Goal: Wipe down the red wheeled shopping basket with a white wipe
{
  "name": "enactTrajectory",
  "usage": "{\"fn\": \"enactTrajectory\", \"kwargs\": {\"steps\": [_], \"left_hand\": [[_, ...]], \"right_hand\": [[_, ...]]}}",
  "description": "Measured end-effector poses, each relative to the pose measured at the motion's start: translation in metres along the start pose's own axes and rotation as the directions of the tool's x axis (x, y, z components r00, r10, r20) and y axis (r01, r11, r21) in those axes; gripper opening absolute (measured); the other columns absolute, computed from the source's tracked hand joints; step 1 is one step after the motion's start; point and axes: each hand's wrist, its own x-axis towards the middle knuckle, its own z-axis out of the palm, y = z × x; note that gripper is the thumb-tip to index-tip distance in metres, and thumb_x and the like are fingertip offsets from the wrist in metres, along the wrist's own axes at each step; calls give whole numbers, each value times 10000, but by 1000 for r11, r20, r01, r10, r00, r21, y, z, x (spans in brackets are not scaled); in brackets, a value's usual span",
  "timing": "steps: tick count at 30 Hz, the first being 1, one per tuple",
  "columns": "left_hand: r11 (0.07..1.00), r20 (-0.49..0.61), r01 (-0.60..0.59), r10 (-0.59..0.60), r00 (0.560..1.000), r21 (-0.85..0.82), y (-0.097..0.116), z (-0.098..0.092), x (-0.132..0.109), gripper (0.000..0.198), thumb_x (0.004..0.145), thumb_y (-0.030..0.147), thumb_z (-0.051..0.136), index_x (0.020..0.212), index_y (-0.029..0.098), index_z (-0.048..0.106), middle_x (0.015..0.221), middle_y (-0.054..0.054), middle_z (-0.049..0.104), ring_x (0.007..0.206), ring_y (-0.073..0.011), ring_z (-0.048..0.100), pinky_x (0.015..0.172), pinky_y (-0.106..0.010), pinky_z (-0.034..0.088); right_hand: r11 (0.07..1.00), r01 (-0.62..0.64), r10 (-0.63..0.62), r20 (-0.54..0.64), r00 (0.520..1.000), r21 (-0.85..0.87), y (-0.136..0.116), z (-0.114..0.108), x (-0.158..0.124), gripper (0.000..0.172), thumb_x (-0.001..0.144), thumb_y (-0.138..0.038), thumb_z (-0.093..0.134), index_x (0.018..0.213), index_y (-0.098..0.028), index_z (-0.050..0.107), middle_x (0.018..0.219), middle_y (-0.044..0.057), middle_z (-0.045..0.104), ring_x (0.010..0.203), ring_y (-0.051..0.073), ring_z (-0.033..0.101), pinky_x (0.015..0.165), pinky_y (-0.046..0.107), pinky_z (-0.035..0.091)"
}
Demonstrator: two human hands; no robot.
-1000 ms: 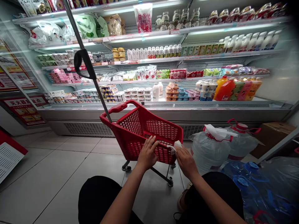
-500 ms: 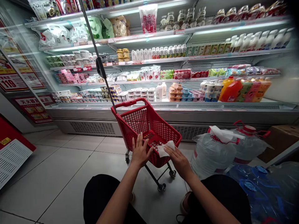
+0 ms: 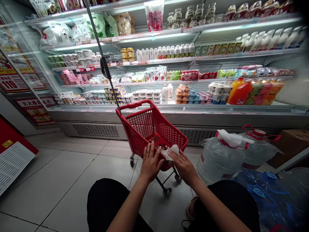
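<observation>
Red, perforated plastic cart stands on smooth tiled floor before metal-fronted chiller. Left hand: flat, fingers spread, at near rim. Right hand: holding thin, crumpled white wipe against rim.

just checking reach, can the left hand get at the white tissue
Probably yes: the left hand is close beside the white tissue with nothing evident between, though the right hand covers part of it.
</observation>
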Motion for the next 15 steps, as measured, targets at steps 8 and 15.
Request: {"fn": "enactTrajectory", "kwargs": {"steps": [8, 15], "left_hand": [[999, -78, 35, -38, 996, -33, 6, 11, 5, 506, 1007, 336, 565, 1492, 206, 502, 1743, -140, 113, 1603, -361, 124, 1266, -604, 234], [998, -49, 18, -21, 999, -56, 1, 1, 0, 572, 956, 239, 593, 1512, 196, 466, 1745, -141, 99, 1608, -364, 77, 1263, -624, 232]], "right_hand": [[985, -165, 159, -93, 983, -59, 18, 7, 4, 552, 1059, -160, 376, 1609, -213, 375, 1528, 81, 565, 1423, 245, 525, 1207, 515, 417], [1000, 31, -31, -54, 998, 0, -37, 14, 4, 732, 984, -40, 361, 1667, -211, 161, 1615, 69, 450, 1500, 204, 416, 1244, 460, 380]]}}
